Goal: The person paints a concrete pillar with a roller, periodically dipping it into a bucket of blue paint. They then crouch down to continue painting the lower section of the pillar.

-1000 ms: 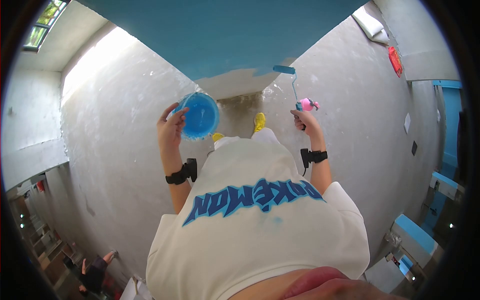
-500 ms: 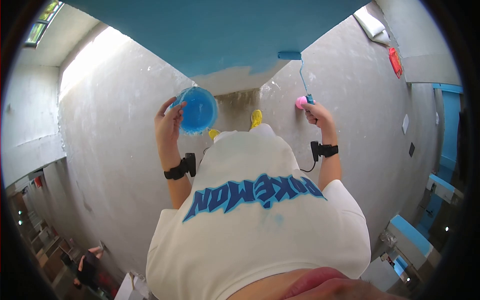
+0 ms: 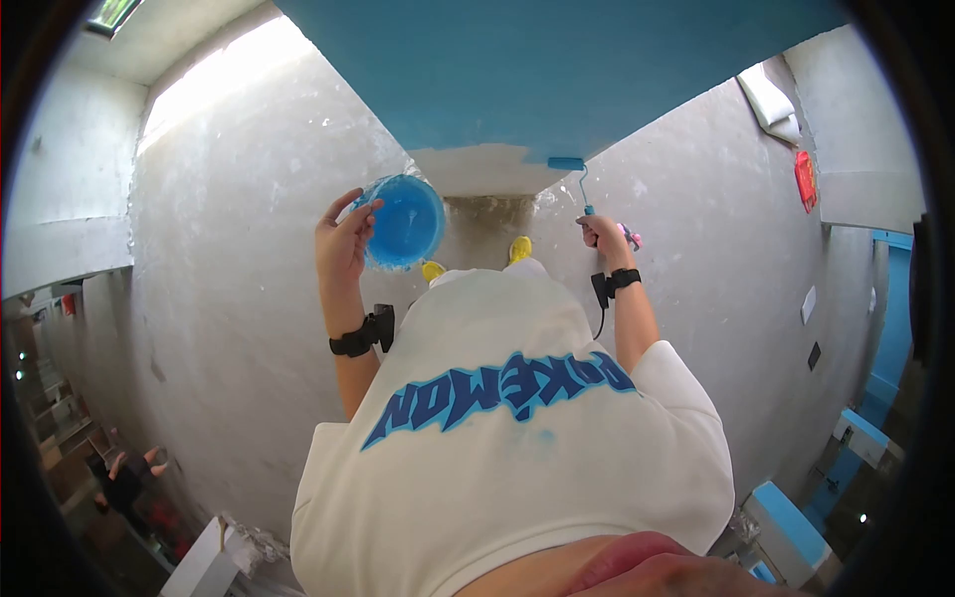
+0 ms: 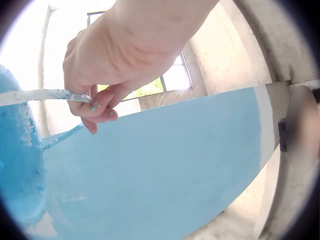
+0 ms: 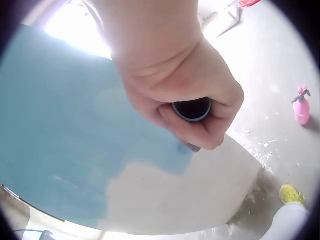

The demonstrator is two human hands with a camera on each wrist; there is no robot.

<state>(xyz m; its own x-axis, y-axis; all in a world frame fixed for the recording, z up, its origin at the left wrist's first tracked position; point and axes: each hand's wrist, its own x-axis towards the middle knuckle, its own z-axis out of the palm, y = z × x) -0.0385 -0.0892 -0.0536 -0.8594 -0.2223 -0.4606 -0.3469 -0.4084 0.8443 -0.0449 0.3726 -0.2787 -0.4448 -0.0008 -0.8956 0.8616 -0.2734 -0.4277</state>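
Observation:
In the head view, a blue paint bucket [image 3: 408, 224] hangs beside my left hand [image 3: 341, 244]. The left wrist view shows that hand's fingers hooked round the bucket's white, paint-spattered handle [image 4: 45, 95]. My right hand [image 3: 607, 237] grips a paint roller [image 3: 566, 163] by its handle, whose round dark end [image 5: 192, 109] shows inside the fist in the right wrist view. The roller's blue sleeve lies against the lower right part of a wall [image 3: 557, 80] coated in blue. Below the blue runs a pale uncoated strip [image 3: 477, 171]. In the right wrist view my hand hides the roller's sleeve.
On the floor to the right stands a pink spray bottle [image 5: 301, 111], partly behind my right hand in the head view. A red packet [image 3: 805, 181] and a white sack [image 3: 768, 104] lie farther right. Another person [image 3: 124, 488] is at the far lower left.
The roller first went up the wall, then came down to its lower right part. My left hand keeps hold of the bucket with little movement. The head view has turned slightly.

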